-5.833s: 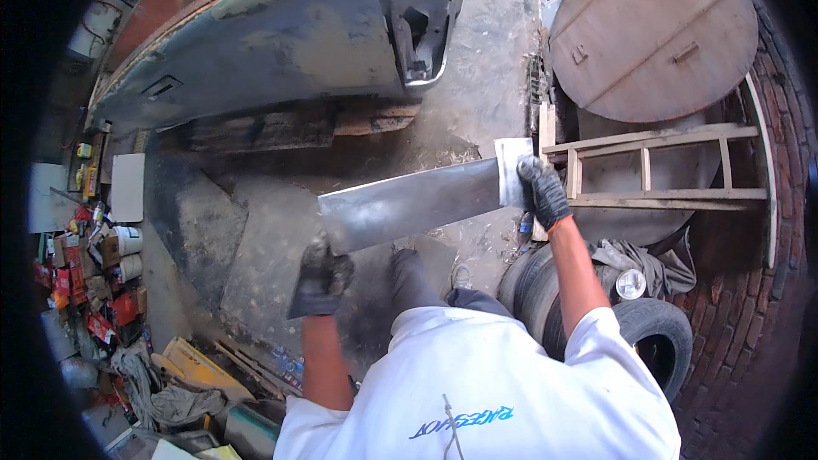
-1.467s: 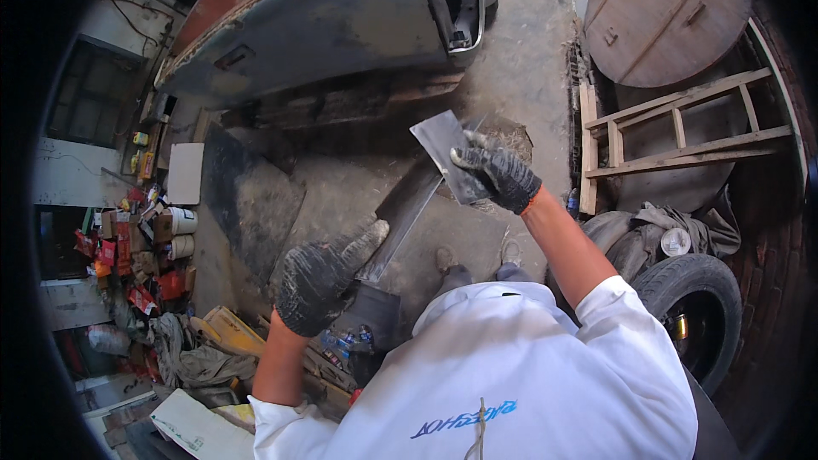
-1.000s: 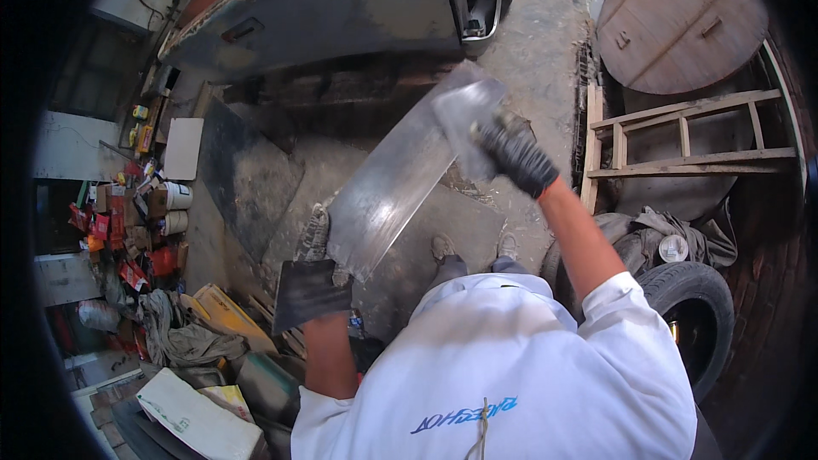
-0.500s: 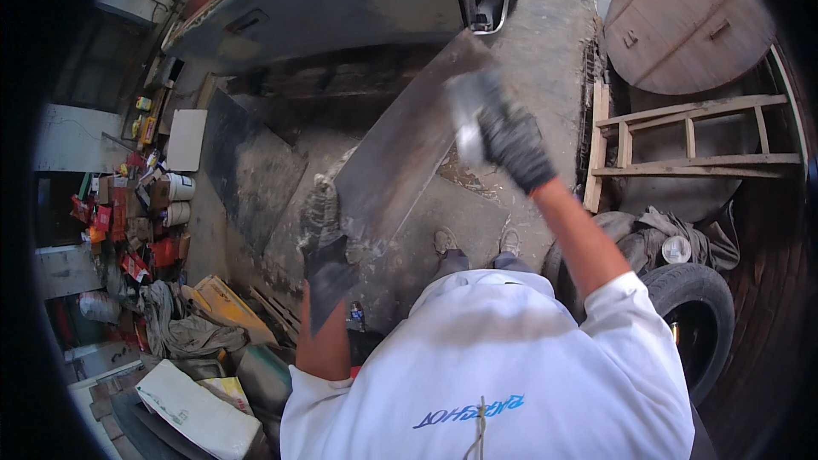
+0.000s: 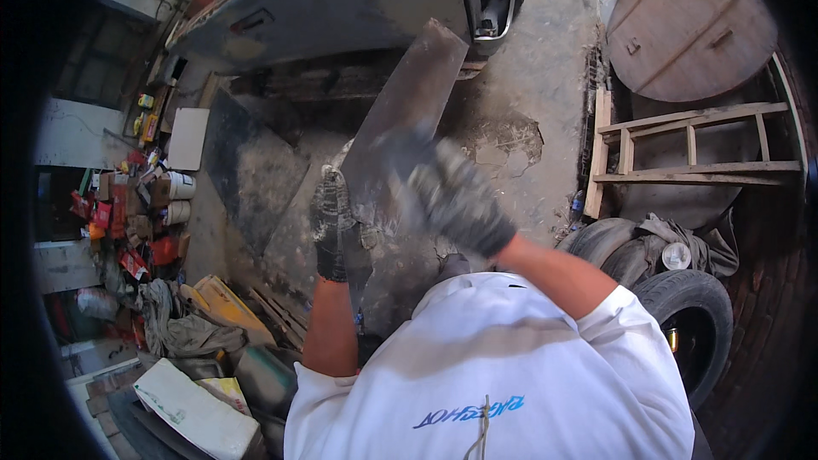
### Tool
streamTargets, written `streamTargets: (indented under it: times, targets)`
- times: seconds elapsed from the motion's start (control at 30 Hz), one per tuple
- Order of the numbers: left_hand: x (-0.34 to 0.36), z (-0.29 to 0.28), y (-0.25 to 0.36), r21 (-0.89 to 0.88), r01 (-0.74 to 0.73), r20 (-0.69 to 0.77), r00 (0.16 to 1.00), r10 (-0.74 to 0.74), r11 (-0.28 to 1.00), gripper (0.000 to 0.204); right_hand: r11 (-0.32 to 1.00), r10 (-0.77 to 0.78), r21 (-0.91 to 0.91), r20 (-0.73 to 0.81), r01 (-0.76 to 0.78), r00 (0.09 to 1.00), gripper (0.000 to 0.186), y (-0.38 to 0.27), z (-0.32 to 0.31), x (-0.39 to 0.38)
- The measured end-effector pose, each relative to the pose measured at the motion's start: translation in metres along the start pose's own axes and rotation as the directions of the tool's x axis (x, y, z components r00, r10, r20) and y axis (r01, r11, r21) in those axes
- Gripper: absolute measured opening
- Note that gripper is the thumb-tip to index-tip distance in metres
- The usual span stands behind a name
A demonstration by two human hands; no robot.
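My left hand [image 5: 331, 213], in a dark, dusty work glove, is closed on the lower left edge of a long, flat, brownish-grey sheet [image 5: 417, 77]. The sheet slants up and away from me toward the car body. My right hand [image 5: 456, 200], gloved as well, is over the sheet's lower right side and smeared by motion. A dark, blurred thing [image 5: 405, 158] sits at its fingers; I cannot make out its kind.
Ahead stands a grey, patchy car body [image 5: 358, 8]. To the right are a round wooden board [image 5: 694, 21], a wooden frame [image 5: 694, 172] and a tire [image 5: 686, 290]. Boxes and buckets [image 5: 179, 186] crowd the left. A dark sheet [image 5: 223, 162] lies on the floor.
My right hand has swept down and left from beyond the sheet's right edge to its lower part. The sheet has tilted more upright, and its far end has shifted left. My left hand keeps its grip.
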State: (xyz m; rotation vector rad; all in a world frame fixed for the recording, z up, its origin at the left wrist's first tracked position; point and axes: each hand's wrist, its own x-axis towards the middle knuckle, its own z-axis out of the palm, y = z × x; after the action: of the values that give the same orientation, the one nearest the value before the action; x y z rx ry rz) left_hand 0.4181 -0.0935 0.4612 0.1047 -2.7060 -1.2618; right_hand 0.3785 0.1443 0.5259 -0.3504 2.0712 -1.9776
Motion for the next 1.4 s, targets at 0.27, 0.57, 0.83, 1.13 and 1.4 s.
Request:
streamTargets:
  times: [0.27,0.57,0.83,1.13,1.4]
  targets:
    - [-0.003,0.013,-0.066,0.284,-0.183,-0.048,0.978,0.204,0.941,0.048,0.935,-0.236,-0.267,0.019,0.233,0.971,0.046,0.031,0.01,0.004]
    - [-0.022,-0.013,-0.032,-0.336,0.149,-0.097,0.977,-0.192,0.93,0.048,0.085,-0.561,-0.974,0.128,0.21,0.818,0.044,0.063,-0.095,0.078]
    - [-0.032,-0.015,0.034,-0.483,0.22,-0.074,0.954,-0.289,0.848,0.048,0.835,-0.4,-0.305,0.234,0.458,0.886,0.045,0.056,0.006,-0.001]
    - [-0.042,0.015,0.077,-0.297,0.407,0.308,0.897,-0.317,0.864,0.051,0.92,-0.065,0.361,-0.237,0.151,0.969,0.04,0.081,-0.065,0.094]
    - [0.005,-0.022,0.059,-0.722,0.492,0.503,0.856,-0.12,0.487,0.052,0.998,-0.029,0.06,0.249,0.014,0.968,0.044,0.039,-0.088,0.055]
